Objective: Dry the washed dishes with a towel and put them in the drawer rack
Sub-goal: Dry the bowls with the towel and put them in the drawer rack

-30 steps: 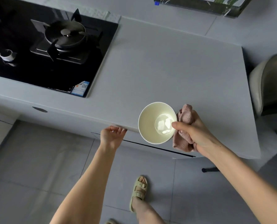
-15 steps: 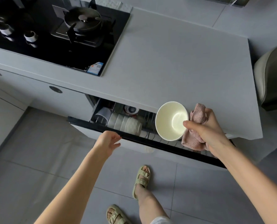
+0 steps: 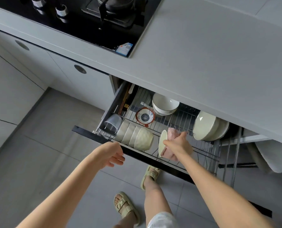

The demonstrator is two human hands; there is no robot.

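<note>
My right hand (image 3: pixel 178 143) grips a cream bowl (image 3: pixel 162 142) together with a pink towel (image 3: pixel 172 134). The bowl is tipped on its edge, low over the wire drawer rack (image 3: pixel 186 122), just right of a row of cream bowls (image 3: pixel 135 137) lying on their sides. My left hand (image 3: pixel 111 155) hovers just in front of the drawer's black front edge (image 3: pixel 140 156), fingers loosely curled and holding nothing. The drawer stands pulled out from under the grey countertop (image 3: pixel 202 55).
The rack also holds stacked white bowls (image 3: pixel 164 104), a small patterned dish (image 3: pixel 145 116), large cream bowls (image 3: pixel 207 127) at right, a clear cup (image 3: pixel 113 123) and chopsticks (image 3: pixel 125 101). A black gas hob (image 3: pixel 91 18) sits at top left. My sandalled feet (image 3: pixel 137 191) stand on grey tiles.
The drawer has slid further out. My right hand lowered the bowl and towel from counter height into the rack. My left hand let go of the drawer front.
</note>
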